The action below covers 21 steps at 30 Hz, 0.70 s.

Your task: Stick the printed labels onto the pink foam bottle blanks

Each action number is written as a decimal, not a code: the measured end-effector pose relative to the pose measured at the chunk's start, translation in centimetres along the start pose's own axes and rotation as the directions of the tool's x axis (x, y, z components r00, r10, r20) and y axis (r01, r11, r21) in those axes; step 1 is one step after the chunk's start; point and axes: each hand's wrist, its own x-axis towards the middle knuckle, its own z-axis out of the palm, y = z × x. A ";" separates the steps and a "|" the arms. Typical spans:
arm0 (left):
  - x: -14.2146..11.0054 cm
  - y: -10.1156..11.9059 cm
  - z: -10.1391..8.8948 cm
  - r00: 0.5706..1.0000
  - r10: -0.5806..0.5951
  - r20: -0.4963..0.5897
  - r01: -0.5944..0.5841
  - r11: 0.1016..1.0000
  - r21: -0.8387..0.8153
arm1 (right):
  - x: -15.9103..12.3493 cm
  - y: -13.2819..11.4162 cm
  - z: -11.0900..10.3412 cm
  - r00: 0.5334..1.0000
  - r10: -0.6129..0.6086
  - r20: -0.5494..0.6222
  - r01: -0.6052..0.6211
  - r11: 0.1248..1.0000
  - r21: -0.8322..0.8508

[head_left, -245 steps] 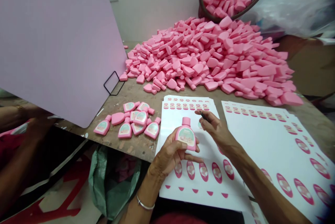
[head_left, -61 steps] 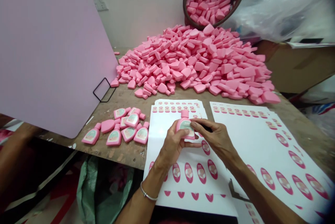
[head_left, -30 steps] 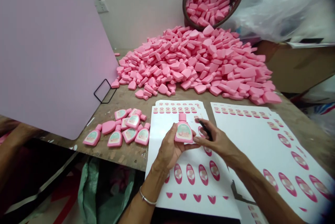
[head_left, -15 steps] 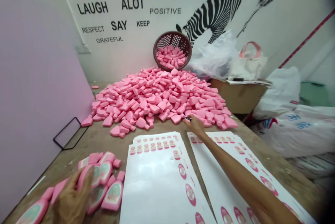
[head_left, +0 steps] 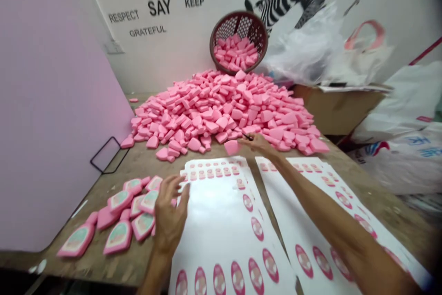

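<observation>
My left hand (head_left: 171, 210) is open, fingers apart and empty, over the left edge of the left sticker sheet (head_left: 207, 212). Beside it lies a group of pink bottle-shaped pieces with labels (head_left: 119, 235). At the front of a big heap of unlabelled pink bottle-shaped pieces (head_left: 214, 106), my right hand (head_left: 258, 143) is closed around a thin dark tool (head_left: 247, 137), its exact kind too small to tell. The fingers of that hand also meet the neck of one pink bottle-shaped piece (head_left: 232, 148). My right forearm crosses the right sticker sheet (head_left: 278, 203).
A brown plastic basket (head_left: 216, 55) lies tipped behind the heap, pink pieces inside. On the right stand a cardboard box (head_left: 338, 111) and plastic bags (head_left: 404, 161). A black wire frame (head_left: 103, 172) lies against the pale panel (head_left: 58, 115) on the left.
My left hand has left the labelled pieces, moved right to the sheet's edge and opened. My right hand now has a pink piece at its fingers, drawn out from the heap. The view has tilted down.
</observation>
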 end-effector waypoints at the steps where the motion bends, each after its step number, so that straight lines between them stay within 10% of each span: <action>1: -0.1 1.0 0.8 0.998 -0.015 0.061 0.017 1.000 -0.025 | -1.3 -0.8 0.1 0.997 0.001 0.081 -0.002 1.000 0.012; 3: -0.4 2.6 1.8 0.951 -0.071 0.300 0.104 0.990 -0.096 | -4.4 -2.4 0.7 0.957 -0.029 0.288 0.015 0.999 0.051; 5: -1.3 3.3 2.3 0.774 -0.108 0.623 0.302 0.929 -0.214 | -7.8 -3.3 1.7 0.849 -0.104 0.517 0.058 0.993 0.104; 8: -3.7 2.9 2.3 0.556 -0.135 0.820 0.608 0.738 -0.291 | -13.0 -2.5 3.3 0.932 0.061 0.358 -0.016 0.992 -0.127; 12: -7.3 0.6 1.8 0.607 -0.376 0.700 0.772 0.487 -0.407 | -18.1 1.3 4.4 0.937 0.339 -0.082 -0.325 0.762 -0.561; 21: -8.9 -0.5 1.8 0.647 -0.415 0.639 0.762 0.351 -0.544 | -19.7 2.9 3.8 0.906 0.406 -0.117 -0.414 0.795 -0.444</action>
